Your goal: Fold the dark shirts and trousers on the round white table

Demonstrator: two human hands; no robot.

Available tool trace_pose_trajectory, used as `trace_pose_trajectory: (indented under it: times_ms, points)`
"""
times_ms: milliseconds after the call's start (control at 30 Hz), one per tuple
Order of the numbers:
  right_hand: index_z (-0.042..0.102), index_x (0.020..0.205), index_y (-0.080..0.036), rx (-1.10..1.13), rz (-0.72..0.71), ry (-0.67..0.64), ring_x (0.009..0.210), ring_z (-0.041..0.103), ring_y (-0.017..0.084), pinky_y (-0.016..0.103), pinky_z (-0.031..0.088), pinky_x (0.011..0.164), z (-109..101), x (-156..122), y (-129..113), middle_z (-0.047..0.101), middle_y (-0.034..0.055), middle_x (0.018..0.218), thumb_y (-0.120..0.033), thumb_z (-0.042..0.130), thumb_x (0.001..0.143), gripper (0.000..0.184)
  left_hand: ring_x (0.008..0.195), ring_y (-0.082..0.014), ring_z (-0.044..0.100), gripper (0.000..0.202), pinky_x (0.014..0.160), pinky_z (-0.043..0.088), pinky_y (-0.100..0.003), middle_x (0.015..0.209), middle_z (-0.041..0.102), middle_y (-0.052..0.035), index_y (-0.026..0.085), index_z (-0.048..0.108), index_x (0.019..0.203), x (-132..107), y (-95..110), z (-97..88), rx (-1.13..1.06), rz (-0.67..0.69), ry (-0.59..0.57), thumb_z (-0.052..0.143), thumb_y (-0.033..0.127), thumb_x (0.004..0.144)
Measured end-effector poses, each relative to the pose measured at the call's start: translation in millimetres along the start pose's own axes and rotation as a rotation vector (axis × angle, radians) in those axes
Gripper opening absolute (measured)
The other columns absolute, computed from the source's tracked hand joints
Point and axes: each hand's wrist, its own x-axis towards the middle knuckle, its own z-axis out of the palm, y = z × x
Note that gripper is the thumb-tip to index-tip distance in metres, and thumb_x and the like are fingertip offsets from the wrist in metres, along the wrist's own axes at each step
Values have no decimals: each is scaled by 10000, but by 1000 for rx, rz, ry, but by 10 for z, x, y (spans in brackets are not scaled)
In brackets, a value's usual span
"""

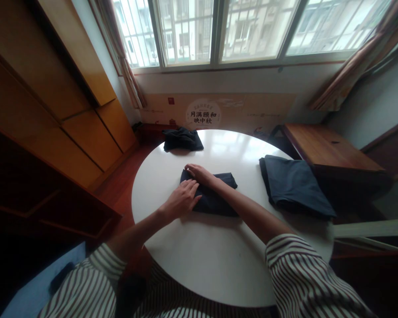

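Observation:
A folded dark navy garment (215,204) lies in front of me on a round white table (199,256). My left hand (183,198) rests on its near left part, fingers stretched flat over the cloth and thumb apart. Reaching across from the right, my right hand (199,174) touches the garment's far left corner. Its fingers extend along the cloth with the tips bent slightly at the edge. The two hands are close together, the left nearer to me. Neither hand appears to lift the garment.
A crumpled black garment (183,139) lies at the table's far left edge. On the right, a folded blue-grey garment pile (293,183) overlaps the table's edge. A wooden desk (331,148) stands behind it at right. Wooden cabinets (82,137) line the left side.

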Motion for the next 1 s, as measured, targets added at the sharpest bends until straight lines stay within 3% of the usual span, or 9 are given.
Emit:
trace_pose_trajectory:
  times_ms: [100,167,267,333,467,633,700,833,1000]
  points:
    - [598,1265,-140,-88,33,6,1202,542,266,423,379,1055,-159,-292,73,621,174,1290,-256,388,998,359,1405,-361,378,535,1148,305,-509,1476,438,-266,23,479,1392,30,-108,169,92,-19,-56,388,383,1007]
    - [505,1410,-189,-189,138,-26,1365,419,286,516,267,1140,-290,-587,176,516,145,1457,-327,352,1023,439,1426,-359,344,556,1149,299,-503,1521,386,-249,47,451,1431,-31,-138,245,115,-41,-67,376,401,1009]
    - [412,1494,-246,-337,387,-98,1478,239,320,636,169,1148,-489,-935,329,343,87,1588,-395,303,1034,495,1417,-357,356,546,1147,299,-500,1520,400,-226,74,473,1428,-98,-119,242,109,-41,-75,383,405,1002]
    - [396,1506,-207,-417,441,-72,1492,197,330,649,147,1149,-598,-1012,341,284,103,1609,-363,309,1028,510,1389,-363,393,541,1136,315,-502,1481,445,-234,72,511,1400,-59,-106,179,76,-35,-85,392,412,996]
    - [429,1484,-116,-443,353,70,1455,309,304,550,180,1180,-660,-971,58,376,174,1554,-331,290,1029,522,1268,-348,523,503,1073,390,-491,1349,560,-229,93,591,1323,229,-197,74,42,-62,-148,332,390,1011]
    - [399,1515,-285,-329,259,-114,1468,269,339,577,181,1176,-469,-1204,-292,358,87,1578,-588,398,975,619,1450,-355,296,538,1170,184,-570,1556,375,-164,158,428,1474,534,-473,180,50,-142,-246,366,393,994]
    - [357,1536,-277,-337,343,-133,1480,240,334,581,177,1177,-409,-1361,-292,293,99,1605,-638,375,962,678,1480,-337,234,557,1170,150,-585,1595,310,-133,198,369,1506,539,-553,239,25,-208,-304,333,435,1004]
    - [311,1549,-127,-343,489,-84,1492,207,321,528,212,1186,-409,-1536,-213,246,180,1609,-691,313,949,823,1491,-330,203,566,1153,188,-578,1610,272,-132,205,356,1506,503,-640,269,-35,-255,-314,303,466,1007]
    - [455,1465,-106,-253,481,26,1377,426,322,445,315,1153,-588,-1463,-156,497,205,1459,-556,418,974,667,1374,-332,400,611,1129,301,-445,1463,481,-177,159,509,1410,622,-816,181,-124,-170,-281,394,544,950]
